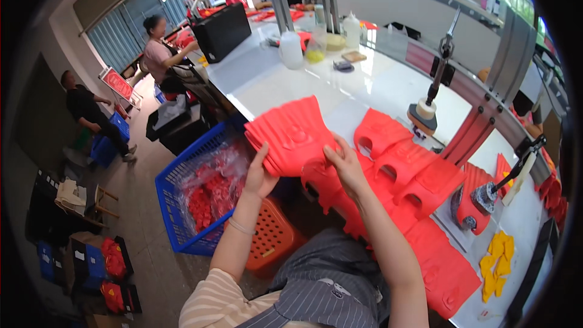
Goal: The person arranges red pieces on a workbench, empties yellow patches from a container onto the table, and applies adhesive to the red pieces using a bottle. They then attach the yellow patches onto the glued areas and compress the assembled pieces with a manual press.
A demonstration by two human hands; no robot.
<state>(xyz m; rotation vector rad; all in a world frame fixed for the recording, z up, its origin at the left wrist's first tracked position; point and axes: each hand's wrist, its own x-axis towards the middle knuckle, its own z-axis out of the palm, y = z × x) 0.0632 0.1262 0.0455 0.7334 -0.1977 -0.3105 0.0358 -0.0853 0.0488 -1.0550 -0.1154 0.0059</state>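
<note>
Both hands hold up a stack of red moulded rubbery pieces (294, 136) with ribbed, fanned edges and a raised figure on the face. At the stack's lower left corner, my left hand (260, 176) grips it, fingers hidden behind. My right hand (347, 167) pinches the right edge. Several more red moulded pieces with arched cutouts (419, 170) lie overlapping along the near table edge, under and beyond my right forearm. Farther right, another red piece (477, 206) lies beneath a clamp-like fixture (484, 197).
A blue basket (176, 240) with bagged small red parts stands left of the table (273, 79), beside an orange perforated crate (267, 243). A padded press tool (423, 115) hangs above the table. Yellow pieces (498, 261) lie right; bottles (290, 48) stand behind. Co-workers (159, 54) are farther back.
</note>
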